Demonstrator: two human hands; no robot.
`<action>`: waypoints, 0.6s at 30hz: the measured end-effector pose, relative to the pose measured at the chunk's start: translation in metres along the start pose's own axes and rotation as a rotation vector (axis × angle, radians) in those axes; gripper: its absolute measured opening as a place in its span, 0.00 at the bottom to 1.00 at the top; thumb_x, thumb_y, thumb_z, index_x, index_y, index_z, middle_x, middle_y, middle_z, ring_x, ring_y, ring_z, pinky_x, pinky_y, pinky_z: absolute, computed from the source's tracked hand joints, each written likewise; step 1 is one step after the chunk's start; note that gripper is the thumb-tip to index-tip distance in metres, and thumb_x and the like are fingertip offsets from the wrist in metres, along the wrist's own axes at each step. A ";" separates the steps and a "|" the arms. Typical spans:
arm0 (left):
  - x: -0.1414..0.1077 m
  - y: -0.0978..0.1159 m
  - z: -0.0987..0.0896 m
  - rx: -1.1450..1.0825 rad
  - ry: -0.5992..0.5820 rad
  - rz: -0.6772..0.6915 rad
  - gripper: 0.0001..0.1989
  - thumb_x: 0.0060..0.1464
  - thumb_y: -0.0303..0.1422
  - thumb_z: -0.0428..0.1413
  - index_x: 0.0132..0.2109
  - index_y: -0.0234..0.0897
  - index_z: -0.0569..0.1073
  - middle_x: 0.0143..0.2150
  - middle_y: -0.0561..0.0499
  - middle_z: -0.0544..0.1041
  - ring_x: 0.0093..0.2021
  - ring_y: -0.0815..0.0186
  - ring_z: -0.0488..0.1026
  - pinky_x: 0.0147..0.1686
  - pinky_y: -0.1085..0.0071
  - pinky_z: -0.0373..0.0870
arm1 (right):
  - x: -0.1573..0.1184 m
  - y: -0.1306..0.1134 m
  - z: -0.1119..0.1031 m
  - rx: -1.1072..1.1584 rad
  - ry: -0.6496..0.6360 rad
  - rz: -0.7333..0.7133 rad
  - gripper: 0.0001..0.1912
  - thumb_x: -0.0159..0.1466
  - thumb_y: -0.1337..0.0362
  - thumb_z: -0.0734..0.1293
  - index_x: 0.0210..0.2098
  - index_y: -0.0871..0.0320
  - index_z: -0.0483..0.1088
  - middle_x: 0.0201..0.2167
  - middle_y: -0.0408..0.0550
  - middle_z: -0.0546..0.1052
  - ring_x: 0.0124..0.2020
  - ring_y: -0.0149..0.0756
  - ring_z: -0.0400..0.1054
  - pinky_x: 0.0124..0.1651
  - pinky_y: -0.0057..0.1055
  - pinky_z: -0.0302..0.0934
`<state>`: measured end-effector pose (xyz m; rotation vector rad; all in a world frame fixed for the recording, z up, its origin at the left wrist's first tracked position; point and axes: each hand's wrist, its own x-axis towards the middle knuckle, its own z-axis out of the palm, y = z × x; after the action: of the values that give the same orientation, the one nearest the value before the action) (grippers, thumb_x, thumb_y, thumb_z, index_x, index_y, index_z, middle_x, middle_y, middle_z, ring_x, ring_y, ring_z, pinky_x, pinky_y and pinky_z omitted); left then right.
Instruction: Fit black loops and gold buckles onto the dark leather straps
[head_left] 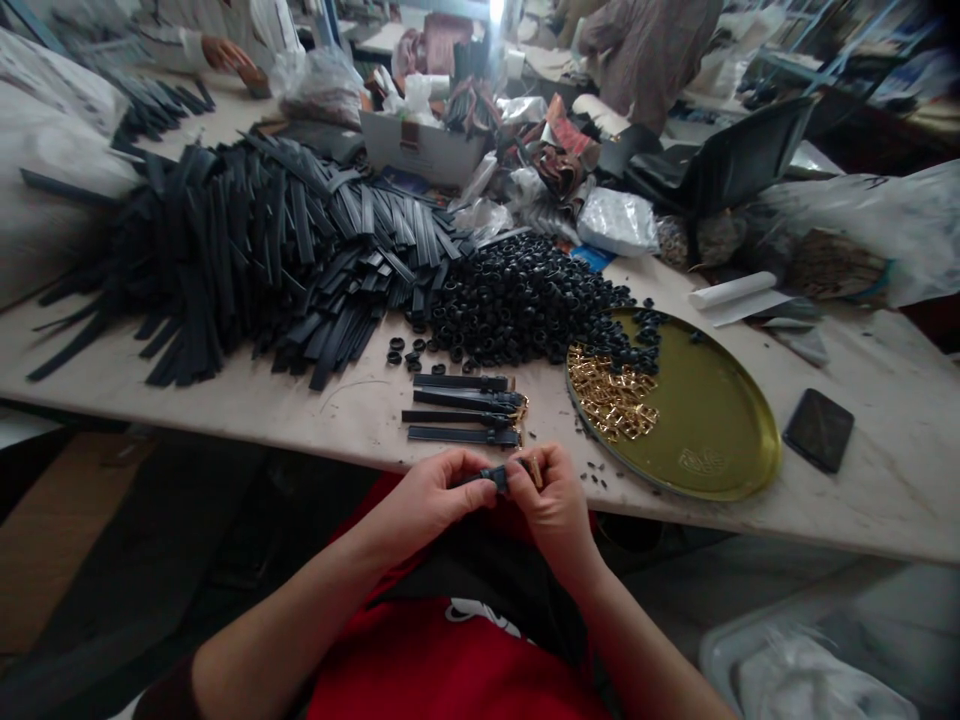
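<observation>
Both my hands meet just off the table's front edge, pinching a short black strap (495,478) between them. My left hand (442,495) is closed on its left part. On the other side my right hand (553,500) grips the end where a gold buckle (535,472) shows between the fingers. Most of the strap is hidden by my fingers. Right beyond my hands, several finished-looking buckled straps (463,415) lie side by side, gold ends to the right. Gold buckles (615,395) are heaped in the left part of a round gold tray (720,430).
A pile of black loops (517,300) sits mid-table, beside a large heap of black strips (255,240). A phone (819,430) lies right of the tray. Behind stand a white box (420,150) and plastic-wrapped bundles (619,220). A co-worker's hand (225,55) is at back left.
</observation>
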<state>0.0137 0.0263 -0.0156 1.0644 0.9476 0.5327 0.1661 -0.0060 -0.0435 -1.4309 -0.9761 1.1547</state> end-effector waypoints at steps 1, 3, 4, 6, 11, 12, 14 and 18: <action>-0.001 -0.001 0.000 -0.009 -0.002 -0.007 0.12 0.48 0.37 0.57 0.37 0.32 0.71 0.32 0.51 0.75 0.30 0.70 0.69 0.32 0.74 0.64 | -0.002 0.000 0.000 -0.085 0.032 -0.056 0.11 0.55 0.59 0.66 0.30 0.56 0.59 0.22 0.37 0.65 0.22 0.27 0.58 0.27 0.25 0.54; -0.004 -0.004 0.001 -0.023 -0.007 -0.013 0.12 0.48 0.36 0.57 0.37 0.32 0.71 0.31 0.51 0.74 0.29 0.71 0.68 0.31 0.75 0.63 | -0.005 -0.002 -0.002 -0.213 0.022 -0.120 0.10 0.56 0.61 0.65 0.36 0.55 0.61 0.23 0.38 0.66 0.23 0.28 0.59 0.27 0.25 0.55; -0.005 -0.005 0.002 -0.038 -0.008 -0.015 0.11 0.48 0.36 0.58 0.37 0.32 0.71 0.30 0.51 0.74 0.29 0.71 0.68 0.31 0.75 0.63 | -0.006 -0.003 -0.003 -0.252 -0.013 -0.130 0.10 0.57 0.61 0.64 0.37 0.56 0.62 0.24 0.38 0.66 0.23 0.28 0.60 0.27 0.25 0.54; -0.009 -0.007 0.004 -0.093 -0.009 -0.021 0.11 0.47 0.35 0.58 0.36 0.32 0.71 0.29 0.52 0.74 0.28 0.72 0.68 0.31 0.76 0.62 | -0.006 -0.006 -0.005 -0.255 -0.114 -0.091 0.08 0.58 0.60 0.62 0.35 0.56 0.63 0.22 0.38 0.65 0.22 0.27 0.58 0.25 0.24 0.53; -0.020 -0.011 0.007 -0.178 -0.030 -0.031 0.11 0.47 0.36 0.58 0.36 0.31 0.72 0.31 0.50 0.75 0.30 0.71 0.69 0.31 0.76 0.61 | -0.007 -0.008 -0.012 -0.015 -0.367 0.170 0.11 0.58 0.55 0.62 0.31 0.55 0.59 0.14 0.33 0.61 0.16 0.25 0.53 0.20 0.22 0.47; -0.022 -0.013 0.007 -0.162 -0.031 -0.032 0.12 0.47 0.36 0.58 0.36 0.32 0.72 0.31 0.50 0.75 0.31 0.70 0.69 0.31 0.76 0.62 | -0.009 -0.007 -0.013 -0.009 -0.391 0.198 0.12 0.57 0.54 0.63 0.32 0.55 0.58 0.13 0.32 0.61 0.15 0.25 0.53 0.20 0.22 0.47; -0.023 -0.017 0.007 -0.109 -0.024 -0.033 0.12 0.47 0.36 0.58 0.37 0.32 0.73 0.32 0.50 0.76 0.32 0.70 0.70 0.33 0.75 0.62 | -0.012 -0.007 -0.016 -0.089 -0.394 0.190 0.12 0.57 0.55 0.63 0.32 0.55 0.58 0.14 0.33 0.62 0.15 0.25 0.54 0.19 0.22 0.47; -0.022 -0.025 0.005 -0.018 -0.011 -0.039 0.13 0.46 0.35 0.58 0.39 0.33 0.74 0.33 0.50 0.77 0.33 0.68 0.70 0.34 0.74 0.63 | -0.019 -0.012 -0.019 -0.505 -0.354 -0.114 0.05 0.57 0.61 0.63 0.30 0.56 0.63 0.21 0.39 0.68 0.23 0.29 0.61 0.25 0.24 0.52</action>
<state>0.0052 -0.0037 -0.0290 1.0300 0.9508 0.5023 0.1811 -0.0260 -0.0276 -1.5568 -1.6682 1.1463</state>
